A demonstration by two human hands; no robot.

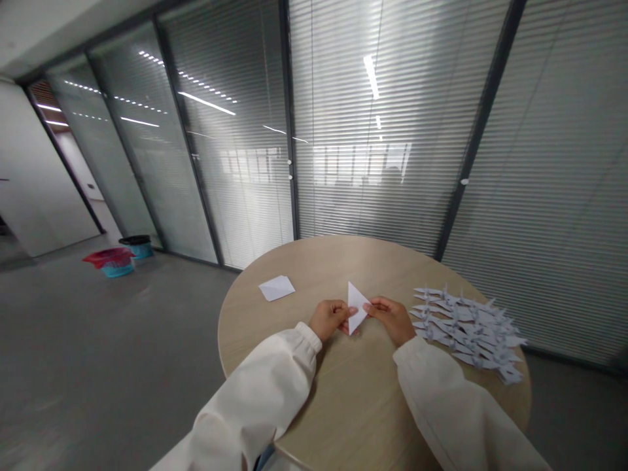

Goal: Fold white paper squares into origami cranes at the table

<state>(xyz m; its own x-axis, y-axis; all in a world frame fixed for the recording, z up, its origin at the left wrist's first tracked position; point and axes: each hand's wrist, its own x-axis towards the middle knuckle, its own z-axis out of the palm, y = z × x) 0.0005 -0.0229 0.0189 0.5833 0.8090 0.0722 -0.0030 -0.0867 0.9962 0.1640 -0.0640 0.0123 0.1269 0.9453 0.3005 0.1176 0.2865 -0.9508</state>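
From the head camera, two hands in white sleeves point(267, 379) meet above a round, wood-toned table point(350, 399) — the left hand point(330, 318) grips the left edge of a white paper triangle point(357, 302), the right hand point(391, 318) pinches its right-hand corner. Beyond the left hand and to its left lies flat white paper point(276, 288); right of the right hand spreads a crowd of folded paper figures point(464, 325) — probably cranes, though they are too small to be certain.

This looks like an office, with dark-framed glass partitions point(191, 140), slatted blinds point(377, 124), reflected strip lights point(371, 76), a plain grey floor point(142, 347) and a round wood-toned table point(353, 252).
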